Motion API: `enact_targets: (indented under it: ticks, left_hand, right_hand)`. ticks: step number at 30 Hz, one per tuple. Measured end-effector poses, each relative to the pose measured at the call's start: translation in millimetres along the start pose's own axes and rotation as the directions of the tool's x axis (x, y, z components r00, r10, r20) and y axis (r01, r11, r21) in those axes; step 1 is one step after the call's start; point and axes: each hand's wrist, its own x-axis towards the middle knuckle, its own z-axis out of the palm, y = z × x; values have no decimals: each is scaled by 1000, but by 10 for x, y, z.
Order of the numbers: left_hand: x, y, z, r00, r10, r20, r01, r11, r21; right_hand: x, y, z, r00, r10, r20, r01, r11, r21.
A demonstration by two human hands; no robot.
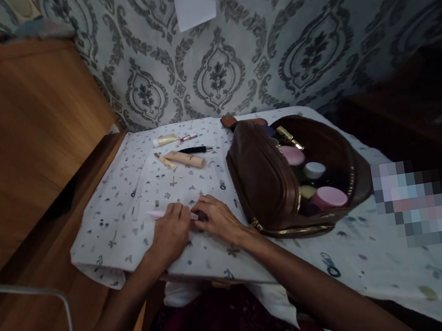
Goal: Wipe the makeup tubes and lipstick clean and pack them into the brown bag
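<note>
My left hand is closed around a slim pale pink tube, whose flat end sticks out to the left. At the tube's other end, my right hand pinches a dark cap. Fingers hide part of the cap, so I cannot tell whether it is on or loose. Both hands are low over the front edge of the cloth-covered table. Beyond them lie a beige tube, a black pencil-like stick, a small cream-coloured tube, a small pink item and a thin gold-beige item.
A brown bag stands unzipped at the right, with pink-lidded and white-lidded jars and a gold item inside. Wooden furniture borders the left side. A patterned wall rises behind. A pale cable hangs lower left.
</note>
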Motion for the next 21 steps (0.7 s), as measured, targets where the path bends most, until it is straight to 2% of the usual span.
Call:
enact_targets:
  ticks: [2,4,8,11,14,16,18,21]
  left_hand:
    - [6,69,1,1000,6,3,-6,999,-33]
    - [-13,33,-5,999,-36,11,36,998,-42]
    - [-127,-258,-25,983,-180,28,180,983,21]
    - [-239,-482,-32,960,-279,19,278,960,42]
    - [-316,-594,-15,928,-368,59,366,930,40]
    - [-330,-601,15,921,-386,48,386,923,9]
    - [-310,-556,53,927,-374,-17,372,926,-62]
    - [-225,-381,102,931,-348,-113,322,926,-194]
  right_hand:
    - [-3,-1,8,1000,-9,0,9,1000,6]
    - [-7,-7,10,1000,-10,-3,10,1000,20]
    - [-21,-35,-7,1000,-11,2,11,1000,21]
    - [-34,-60,-22,999,-6,53,6,1000,-9]
    - [-43,-75,-25,995,-22,101,26,999,-36]
    - [-45,-77,-18,993,-28,112,34,998,-50]
    - [-44,-73,-7,993,-26,114,33,998,-58]
    - [-40,-67,11,995,-23,101,30,998,-61]
